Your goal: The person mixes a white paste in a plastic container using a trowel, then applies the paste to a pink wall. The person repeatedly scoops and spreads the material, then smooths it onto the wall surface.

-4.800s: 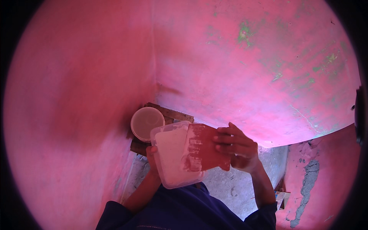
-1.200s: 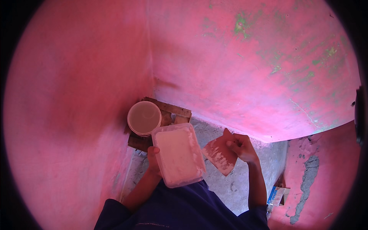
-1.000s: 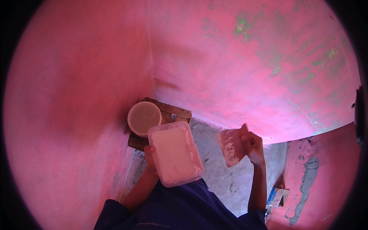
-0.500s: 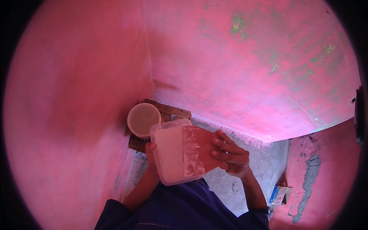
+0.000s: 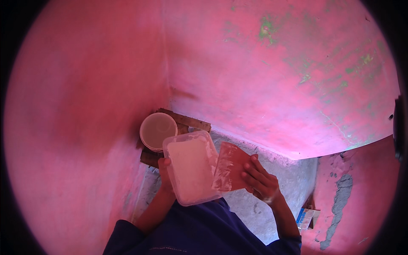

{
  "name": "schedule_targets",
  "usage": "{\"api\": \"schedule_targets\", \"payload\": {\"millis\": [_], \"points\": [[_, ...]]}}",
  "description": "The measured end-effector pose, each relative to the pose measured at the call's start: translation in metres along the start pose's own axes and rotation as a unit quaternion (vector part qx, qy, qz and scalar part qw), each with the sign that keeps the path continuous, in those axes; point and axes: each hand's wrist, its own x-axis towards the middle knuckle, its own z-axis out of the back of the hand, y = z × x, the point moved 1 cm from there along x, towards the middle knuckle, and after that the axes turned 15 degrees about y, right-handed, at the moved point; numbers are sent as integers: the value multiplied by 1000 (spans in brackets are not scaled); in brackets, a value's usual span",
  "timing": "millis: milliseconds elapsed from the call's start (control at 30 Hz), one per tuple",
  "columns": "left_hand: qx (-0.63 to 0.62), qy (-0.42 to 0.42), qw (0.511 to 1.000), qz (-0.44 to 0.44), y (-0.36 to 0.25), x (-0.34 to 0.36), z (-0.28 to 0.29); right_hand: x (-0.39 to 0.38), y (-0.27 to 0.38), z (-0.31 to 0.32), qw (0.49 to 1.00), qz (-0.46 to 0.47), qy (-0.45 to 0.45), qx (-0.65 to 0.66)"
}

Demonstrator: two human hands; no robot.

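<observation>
My left hand (image 5: 165, 174) grips the left side of a clear plastic tub (image 5: 207, 146), its fingers mostly hidden beneath. Pale, smooth paste (image 5: 191, 170) fills much of the tub and smears its right inner side. With my right hand (image 5: 262, 180) I hold a wide, flat putty spreader (image 5: 231, 168), fingers closed on its narrow end. White paste streaks the blade along its broad edge. That edge lies over the tub's right rim; I cannot tell whether it touches.
A round white bucket (image 5: 158, 131) stands on wooden boards (image 5: 197, 123) in the corner. Pink walls (image 5: 238, 76) with green worn patches rise around a grey floor (image 5: 250, 212). A small blue and white box (image 5: 307, 217) sits at right, near a grey-patched wall strip (image 5: 338, 212).
The spreader has moved right from over the middle of the tub to its right rim, uncovering the paste. My right hand has shifted slightly right and down.
</observation>
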Motion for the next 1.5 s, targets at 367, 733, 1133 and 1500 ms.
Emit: {"api": "schedule_targets", "payload": {"millis": [367, 733, 1133, 1500], "points": [[-3, 20, 1000, 7, -11, -6, 19, -26, -4, -20, 995, -52, -31, -80], [30, 72, 997, -27, -20, -2, 7, -29, -7, -10, 949, -226, -218, 27], [-49, 39, 998, 9, 12, -10, 42, 33, -17, 58, 816, -331, -165, 444], [-55, 55, 995, 55, 68, 9, 17, 1, -58, 101, 801, -253, -108, 531]]}}
